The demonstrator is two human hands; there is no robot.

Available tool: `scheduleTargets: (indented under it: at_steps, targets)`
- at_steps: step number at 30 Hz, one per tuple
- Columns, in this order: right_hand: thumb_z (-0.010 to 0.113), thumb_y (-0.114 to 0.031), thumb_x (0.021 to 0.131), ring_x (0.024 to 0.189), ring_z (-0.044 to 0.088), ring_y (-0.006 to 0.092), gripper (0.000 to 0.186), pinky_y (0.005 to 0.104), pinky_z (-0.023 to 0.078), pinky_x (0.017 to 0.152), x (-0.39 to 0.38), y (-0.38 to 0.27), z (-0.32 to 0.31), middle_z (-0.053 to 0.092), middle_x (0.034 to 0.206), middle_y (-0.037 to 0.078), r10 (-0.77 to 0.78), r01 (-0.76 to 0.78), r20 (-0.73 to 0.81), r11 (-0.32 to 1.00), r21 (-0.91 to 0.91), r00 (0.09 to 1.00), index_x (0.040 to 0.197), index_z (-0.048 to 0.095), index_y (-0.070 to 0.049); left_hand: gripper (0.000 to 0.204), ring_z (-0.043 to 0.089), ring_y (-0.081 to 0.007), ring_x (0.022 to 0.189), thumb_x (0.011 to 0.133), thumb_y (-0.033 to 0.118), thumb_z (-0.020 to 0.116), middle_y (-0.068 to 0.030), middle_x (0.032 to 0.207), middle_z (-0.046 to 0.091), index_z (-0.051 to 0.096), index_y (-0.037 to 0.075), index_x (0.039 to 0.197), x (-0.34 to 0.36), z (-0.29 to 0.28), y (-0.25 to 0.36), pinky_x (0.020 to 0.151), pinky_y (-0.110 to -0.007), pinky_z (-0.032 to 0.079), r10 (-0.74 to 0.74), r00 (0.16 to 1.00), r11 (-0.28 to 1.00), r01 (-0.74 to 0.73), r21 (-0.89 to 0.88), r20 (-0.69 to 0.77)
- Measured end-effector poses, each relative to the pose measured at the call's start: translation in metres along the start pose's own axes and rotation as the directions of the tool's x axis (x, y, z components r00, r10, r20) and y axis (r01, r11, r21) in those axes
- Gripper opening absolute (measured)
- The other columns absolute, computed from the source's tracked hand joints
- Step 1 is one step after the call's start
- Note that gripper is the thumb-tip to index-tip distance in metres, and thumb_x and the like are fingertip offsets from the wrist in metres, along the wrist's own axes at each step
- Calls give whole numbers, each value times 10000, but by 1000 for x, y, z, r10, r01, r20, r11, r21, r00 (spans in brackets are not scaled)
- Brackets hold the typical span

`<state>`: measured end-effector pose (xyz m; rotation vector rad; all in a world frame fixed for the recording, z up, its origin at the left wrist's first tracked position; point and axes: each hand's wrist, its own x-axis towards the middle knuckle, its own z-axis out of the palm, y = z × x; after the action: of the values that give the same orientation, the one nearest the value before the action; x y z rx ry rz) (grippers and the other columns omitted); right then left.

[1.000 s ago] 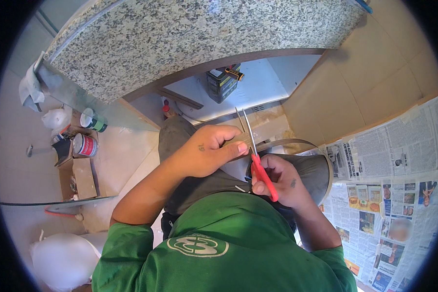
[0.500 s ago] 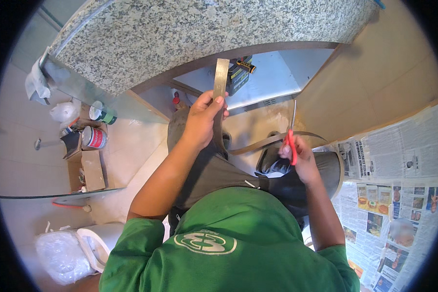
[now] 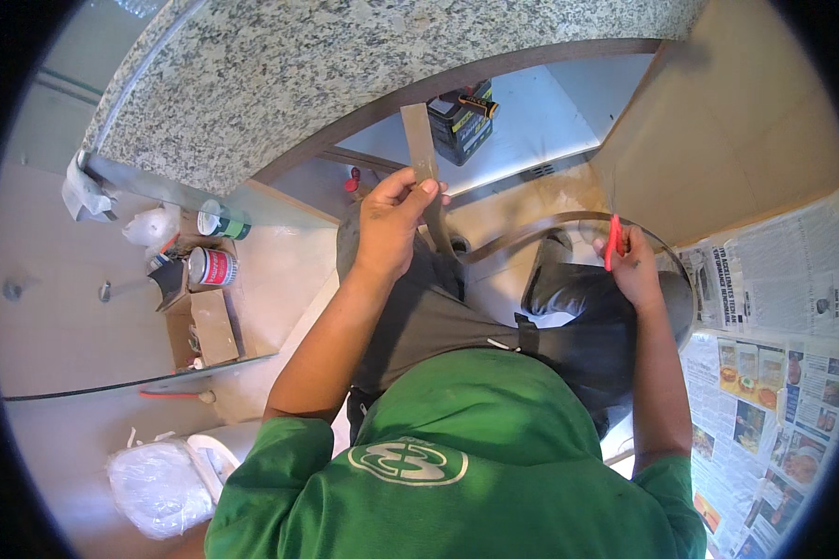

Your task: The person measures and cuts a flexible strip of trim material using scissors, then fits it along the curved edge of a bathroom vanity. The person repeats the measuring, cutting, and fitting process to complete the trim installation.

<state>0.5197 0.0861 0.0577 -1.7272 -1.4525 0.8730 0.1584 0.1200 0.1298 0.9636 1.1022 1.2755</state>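
Note:
Between thumb and fingers, my left hand (image 3: 396, 219) pinches a long, thin brown edging strip (image 3: 522, 231). The strip's flat end stands upright above my fist, in front of the cabinet opening. From there it drops, then curves right in a loop over my knees and past my other hand. My right hand (image 3: 636, 265) is closed around the red handles of a pair of scissors (image 3: 614, 240), blades pointing away from me. The strip runs behind the scissors; whether it touches them I cannot tell.
Ahead is a curved speckled granite countertop (image 3: 364, 79) with a cabinet below, holding a dark box (image 3: 461, 135). To the left, cans (image 3: 213, 266) and a cardboard box (image 3: 216, 326) stand behind a glass panel edge. Plastic wraps a toilet (image 3: 163, 489). Newspaper (image 3: 783, 279) covers the right side.
My right hand has moved right and slightly away from me with the scissors, and the strip's loop has widened that way. My view has shifted a little; the left hand keeps its hold.

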Motion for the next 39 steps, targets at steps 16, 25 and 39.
scheduleTargets:
  at_steps: [16, 25, 39]
  targets:
    - [761, -395, 919, 684, 480, 77, 385, 249, 414, 638, 16, 37, -1, 543, 750, -34, 86, -86, 11, 969, 234, 996, 892, 566, -65, 212, 594, -104, 777, 902, 211, 781, 20, 871, 611, 694, 76, 1040, 60, -21, -29, 668, -271, 507, 17, 984, 985, 13, 170, -177]
    - [777, -403, 902, 706, 467, 82, 406, 259, 407, 650, 16, 35, -5, 547, 766, -34, 146, -155, 64, 974, 166, 987, 874, 551, -67, 219, 557, -83, 719, 914, 180, 771, 9, 821, 603, 692, 27, 1050, 99, -25, -32, 600, -244, 504, 152, 951, 979, -108, 171, -269]
    - [773, -386, 910, 742, 482, 95, 382, 257, 420, 681, 13, 27, -3, 552, 798, -23, 143, -159, 84, 958, 239, 986, 885, 563, -69, 328, 536, -108, 615, 895, 151, 774, -23, 741, 583, 643, -88, 1077, 121, -24, -37, 548, -248, 466, 139, 897, 985, -80, 155, -420]
